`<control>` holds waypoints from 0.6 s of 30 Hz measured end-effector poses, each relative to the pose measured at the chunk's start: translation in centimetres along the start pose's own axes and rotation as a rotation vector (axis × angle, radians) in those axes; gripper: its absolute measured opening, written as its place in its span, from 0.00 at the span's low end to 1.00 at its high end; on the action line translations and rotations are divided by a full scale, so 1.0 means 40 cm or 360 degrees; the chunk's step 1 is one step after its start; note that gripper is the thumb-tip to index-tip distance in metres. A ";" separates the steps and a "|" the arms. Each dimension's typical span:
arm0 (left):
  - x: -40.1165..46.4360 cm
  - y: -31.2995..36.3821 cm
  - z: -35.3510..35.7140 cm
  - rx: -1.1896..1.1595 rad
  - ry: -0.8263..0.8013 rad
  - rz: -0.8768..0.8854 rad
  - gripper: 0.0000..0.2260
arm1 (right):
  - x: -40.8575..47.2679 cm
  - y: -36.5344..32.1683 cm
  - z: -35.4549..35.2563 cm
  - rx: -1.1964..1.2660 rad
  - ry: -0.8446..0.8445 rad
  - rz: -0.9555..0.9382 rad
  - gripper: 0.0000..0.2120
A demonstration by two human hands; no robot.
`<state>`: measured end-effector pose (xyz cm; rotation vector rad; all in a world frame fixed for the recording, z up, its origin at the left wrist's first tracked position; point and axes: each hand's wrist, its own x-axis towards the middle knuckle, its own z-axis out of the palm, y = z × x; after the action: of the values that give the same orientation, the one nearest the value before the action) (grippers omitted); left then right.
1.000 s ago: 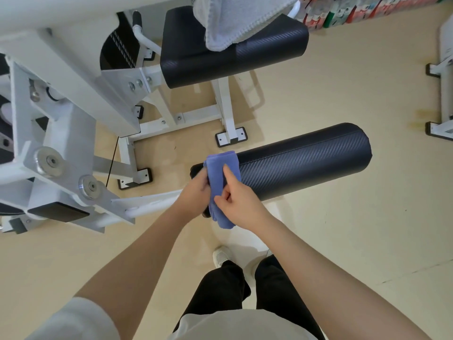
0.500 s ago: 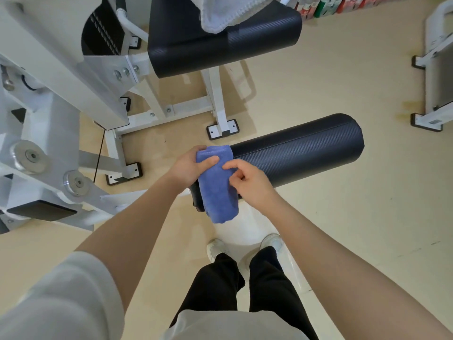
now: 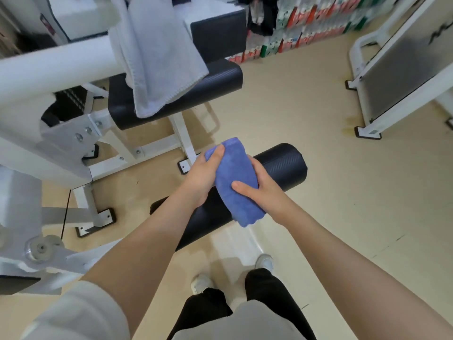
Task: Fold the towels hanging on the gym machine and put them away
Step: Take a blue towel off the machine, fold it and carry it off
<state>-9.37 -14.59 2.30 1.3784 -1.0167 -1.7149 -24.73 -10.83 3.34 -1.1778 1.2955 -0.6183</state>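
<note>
Both the left hand [image 3: 201, 175] and right hand [image 3: 263, 190] grip the folded blue towel [image 3: 235, 182] above the black roller pad [image 3: 282, 165].

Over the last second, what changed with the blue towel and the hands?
Both hands, left hand and right hand, lifted the folded blue towel off the black roller pad, gripping its sides. The white towel still hangs on the machine.

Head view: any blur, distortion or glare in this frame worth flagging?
Head view: the blue towel and both hands, left hand and right hand, are sharp; the white machine frame at left is smeared; wide-angle bending bows the machine at right; soft shadows, with a pale sheen on the floor near the shoes.
</note>
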 end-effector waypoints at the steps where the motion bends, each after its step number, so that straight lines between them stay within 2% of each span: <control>1: 0.013 0.015 0.023 -0.0012 0.0010 0.0023 0.16 | -0.002 -0.014 -0.023 -0.0042 -0.0015 -0.0009 0.36; 4: 0.036 0.064 0.093 0.0015 0.0020 0.0113 0.14 | -0.002 -0.042 -0.100 -0.0149 -0.0096 -0.0029 0.41; 7: 0.078 0.095 0.161 0.0014 -0.0043 0.0110 0.17 | 0.009 -0.063 -0.221 -0.0245 -0.0170 -0.0027 0.40; 10: 0.142 0.131 0.249 0.0042 -0.0313 0.0095 0.21 | 0.022 -0.079 -0.388 -0.0284 -0.0206 -0.0058 0.34; 12: 0.197 0.170 0.327 0.0189 -0.0484 0.0055 0.24 | 0.028 -0.083 -0.511 -0.0298 -0.0294 -0.0068 0.29; 14: 0.248 0.222 0.433 0.0395 -0.0603 0.0079 0.15 | 0.035 -0.088 -0.641 -0.0380 -0.0342 -0.0035 0.25; 16: 0.309 0.265 0.546 0.0499 -0.0593 0.0109 0.10 | 0.040 -0.095 -0.778 -0.0433 -0.0320 0.0018 0.21; 17: 0.344 0.278 0.600 0.0507 -0.0550 0.0132 0.12 | 0.043 -0.096 -0.847 -0.0427 -0.0278 0.0042 0.20; 18: 0.379 0.289 0.653 0.0479 -0.0490 0.0153 0.18 | 0.041 -0.099 -0.913 -0.0402 -0.0220 0.0065 0.20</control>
<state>-37.28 -29.31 9.39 1.2406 -1.5400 -1.7900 -57.70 -24.98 11.41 -1.3714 1.3023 -0.3433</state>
